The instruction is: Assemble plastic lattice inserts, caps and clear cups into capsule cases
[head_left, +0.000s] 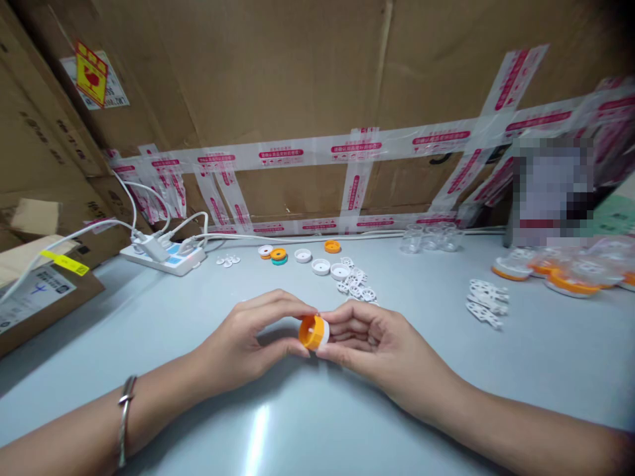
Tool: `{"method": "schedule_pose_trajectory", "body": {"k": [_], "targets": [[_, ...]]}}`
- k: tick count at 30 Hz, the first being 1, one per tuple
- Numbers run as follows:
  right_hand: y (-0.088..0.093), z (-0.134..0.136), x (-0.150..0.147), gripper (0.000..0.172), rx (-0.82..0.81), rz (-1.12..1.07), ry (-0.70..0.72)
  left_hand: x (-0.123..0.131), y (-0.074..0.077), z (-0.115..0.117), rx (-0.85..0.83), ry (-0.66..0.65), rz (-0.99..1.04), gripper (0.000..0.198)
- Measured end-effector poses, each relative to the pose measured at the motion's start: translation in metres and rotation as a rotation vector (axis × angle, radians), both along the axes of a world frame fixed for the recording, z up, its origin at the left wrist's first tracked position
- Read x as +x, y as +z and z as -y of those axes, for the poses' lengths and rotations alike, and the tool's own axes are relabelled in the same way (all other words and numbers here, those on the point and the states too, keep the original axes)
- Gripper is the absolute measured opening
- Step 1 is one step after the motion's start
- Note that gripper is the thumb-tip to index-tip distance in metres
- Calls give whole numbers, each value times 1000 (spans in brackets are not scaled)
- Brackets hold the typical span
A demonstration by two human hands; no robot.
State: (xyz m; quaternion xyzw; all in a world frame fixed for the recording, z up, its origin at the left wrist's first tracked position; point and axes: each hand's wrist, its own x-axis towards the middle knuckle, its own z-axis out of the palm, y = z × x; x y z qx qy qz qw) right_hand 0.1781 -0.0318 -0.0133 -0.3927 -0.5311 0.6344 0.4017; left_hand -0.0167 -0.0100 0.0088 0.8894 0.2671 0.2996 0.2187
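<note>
Between my two hands is a small round plastic cap (311, 332), orange on the left side and white on the right, held tilted on its side just above the table. The fingertips and thumb of my left hand (262, 334) pinch its orange rim. On the white side, my right hand (370, 337) grips with thumb and fingers. A small pale part shows inside the orange opening. Beyond my hands lie white plastic rings (321, 266), an orange ring (332, 246), stacked coloured discs (278, 255) and several white spoked pieces (354, 285).
At the back left sits a white power strip (171, 258) with plugs and cables. Clear plastic cups (431, 238) stand near the back. To the right are white flat cut-out pieces (487, 303) and orange-and-white domed assemblies (573, 281). A large taped cardboard box (297, 79) walls the rear.
</note>
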Motion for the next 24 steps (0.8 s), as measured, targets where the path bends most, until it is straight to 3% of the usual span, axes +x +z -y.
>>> {"method": "schedule_pose_trajectory", "body": {"k": [9, 14, 19, 24], "targets": [[-1, 0, 0, 23, 15, -46, 41, 1, -2, 3, -14, -28, 0, 32], [-1, 3, -1, 33, 38, 18, 66, 3, -3, 8, -19, -28, -14, 31], [0, 2, 1, 35, 250, 263, 80, 4, -5, 10, 3, 43, -75, 27], [36, -23, 31, 20, 415, 637, 3, 2, -4, 8, 122, 76, -234, 26]]}}
